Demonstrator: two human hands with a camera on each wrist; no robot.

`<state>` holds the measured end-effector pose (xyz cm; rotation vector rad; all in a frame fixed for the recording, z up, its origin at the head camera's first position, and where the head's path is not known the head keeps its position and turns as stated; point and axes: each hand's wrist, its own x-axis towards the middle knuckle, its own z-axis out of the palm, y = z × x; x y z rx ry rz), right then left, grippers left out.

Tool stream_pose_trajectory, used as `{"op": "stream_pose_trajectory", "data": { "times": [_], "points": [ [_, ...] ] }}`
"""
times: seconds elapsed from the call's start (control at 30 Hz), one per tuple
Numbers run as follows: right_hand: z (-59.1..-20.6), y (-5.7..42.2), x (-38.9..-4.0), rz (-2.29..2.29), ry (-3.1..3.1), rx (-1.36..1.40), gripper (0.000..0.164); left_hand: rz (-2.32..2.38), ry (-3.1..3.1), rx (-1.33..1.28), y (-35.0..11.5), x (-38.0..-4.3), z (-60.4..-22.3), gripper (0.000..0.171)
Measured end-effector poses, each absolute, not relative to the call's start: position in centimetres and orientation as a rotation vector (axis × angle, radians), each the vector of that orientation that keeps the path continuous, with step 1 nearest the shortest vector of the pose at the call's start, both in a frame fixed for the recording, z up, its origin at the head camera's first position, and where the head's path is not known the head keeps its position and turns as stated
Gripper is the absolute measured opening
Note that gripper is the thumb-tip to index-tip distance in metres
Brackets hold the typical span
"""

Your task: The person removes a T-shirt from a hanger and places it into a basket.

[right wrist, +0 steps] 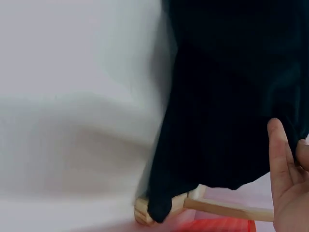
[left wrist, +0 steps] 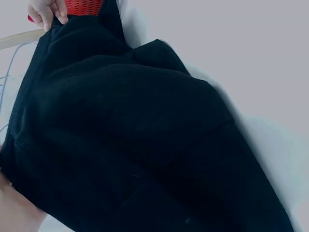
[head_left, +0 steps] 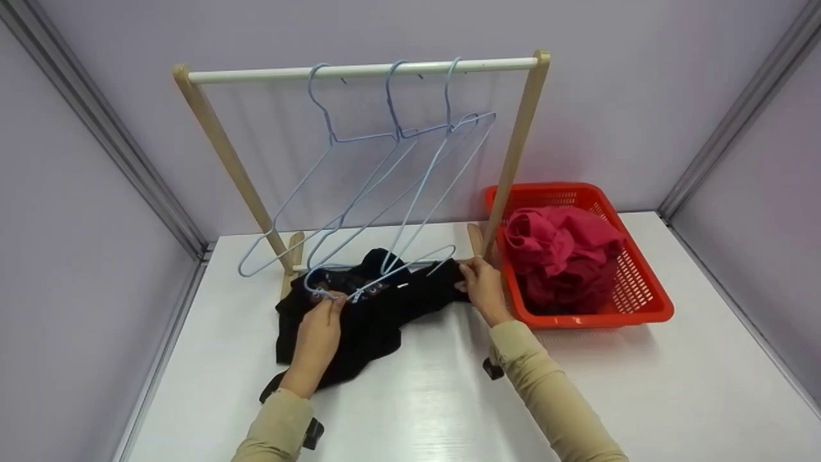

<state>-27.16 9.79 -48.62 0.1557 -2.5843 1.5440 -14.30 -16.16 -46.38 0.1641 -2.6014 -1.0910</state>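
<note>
A black shirt (head_left: 365, 330) with a printed pattern lies bunched at the foot of the rack. My left hand (head_left: 319, 333) pinches its upper edge near the hook of a light blue wire hanger (head_left: 410, 273); whether the fingers also hold the hook cannot be made out. One arm of that hanger reaches right, over the shirt, and part of it is hidden. At the shirt's right end, my right hand (head_left: 482, 285) pinches the cloth between thumb and fingers. In the left wrist view the shirt's edge stretches between my left hand (left wrist: 19, 208) and my right hand (left wrist: 48, 12).
A wooden rack with a white rail (head_left: 256, 76) stands behind the shirt, and three blue wire hangers (head_left: 394, 138) hang from it. To the right, a red plastic basket (head_left: 641, 308) holds crumpled pink and dark red cloth (head_left: 564, 250). Pale walls enclose the white table (head_left: 436, 410).
</note>
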Motion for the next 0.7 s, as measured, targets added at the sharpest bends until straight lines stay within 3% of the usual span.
{"op": "stream_pose_trajectory", "data": {
  "times": [0.3,0.5,0.7],
  "points": [
    [-49.4,9.1,-26.9,1.684,-2.719,0.126,0.020,-0.894,-2.641,0.185,-14.4,-15.6,-46.8,0.031],
    [-49.4,8.2,-26.2,1.752,-2.805,0.168,0.026,-1.051,-2.642,0.282,-13.8,-16.6,-47.4,0.031],
    [-49.2,7.2,-25.4,1.765,-2.825,0.209,0.020,-1.173,-2.627,0.356,-13.7,-17.6,-47.8,0.031]
  ]
}}
